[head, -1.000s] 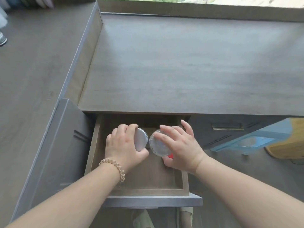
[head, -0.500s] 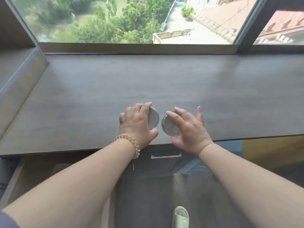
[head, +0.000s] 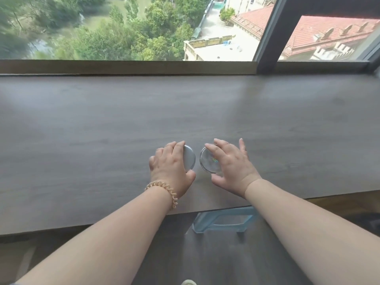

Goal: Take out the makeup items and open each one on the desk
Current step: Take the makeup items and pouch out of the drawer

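While both arms reach over the dark wood-grain desk (head: 102, 130), the left hand (head: 171, 165) curls around a round silver compact (head: 189, 159), and the right hand (head: 230, 163) grips a second round silvery compact (head: 208, 161) just beside it, both near the desk's front edge.

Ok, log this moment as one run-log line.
stage: placing on desk | left hand: grips silver compact | right hand: grips clear-lidded compact | compacts: side by side, apart, lids closed
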Motion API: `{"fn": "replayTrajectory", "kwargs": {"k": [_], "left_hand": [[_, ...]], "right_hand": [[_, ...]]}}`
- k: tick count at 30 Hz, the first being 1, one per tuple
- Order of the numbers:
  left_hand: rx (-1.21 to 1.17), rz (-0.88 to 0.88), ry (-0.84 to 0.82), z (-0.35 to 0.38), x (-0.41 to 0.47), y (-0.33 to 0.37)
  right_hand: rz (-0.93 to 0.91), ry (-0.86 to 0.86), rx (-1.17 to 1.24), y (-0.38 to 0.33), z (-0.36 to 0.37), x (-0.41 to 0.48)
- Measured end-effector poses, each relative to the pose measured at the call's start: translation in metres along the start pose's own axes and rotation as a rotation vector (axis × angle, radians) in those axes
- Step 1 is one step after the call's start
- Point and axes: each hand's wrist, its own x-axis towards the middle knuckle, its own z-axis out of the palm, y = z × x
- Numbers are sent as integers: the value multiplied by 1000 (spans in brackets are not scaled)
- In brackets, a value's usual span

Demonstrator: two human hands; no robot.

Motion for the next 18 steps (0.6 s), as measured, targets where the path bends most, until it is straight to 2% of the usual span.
{"fn": "replayTrajectory", "kwargs": {"k": [5,9,14,18], "left_hand": [[34,-30,-64,19,10,9],[34,-44,-90,30,16,11],[18,-50,-57,41,18,11],[8,-49,-35,46,16,12]], "right_hand": [[18,-82,8,20,13,7],[54,-78,90,29,22,10],[81,-89,145,35,32,5],[66,-102,59,39,38,1]]}}
